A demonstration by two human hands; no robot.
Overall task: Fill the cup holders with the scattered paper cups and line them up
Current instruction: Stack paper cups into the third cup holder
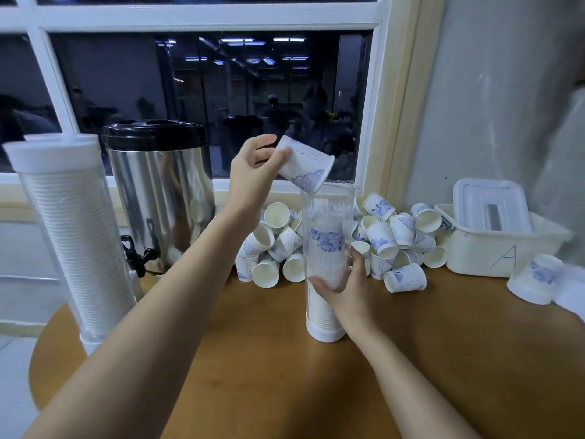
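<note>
The left hand (253,166) pinches a white blue-flowered paper cup (305,167) by its base, mouth tipped down at the rim of the tall clear plastic cup holder tube (327,217). It looks featherlight and easily crushed, so the stiff base seems the right hold. The right hand (343,286) wraps the tube to steady it.

We face a large window (205,99) in a white frame (202,19), its dark panes mirroring strip lights (243,42) and dim figures. Cream trim (402,99) runs down beside it, then a grey, scuffed wall (490,106) at right. Below us lies a round wooden tabletop (411,359); pale floor (15,375) shows past its left edge.
</note>
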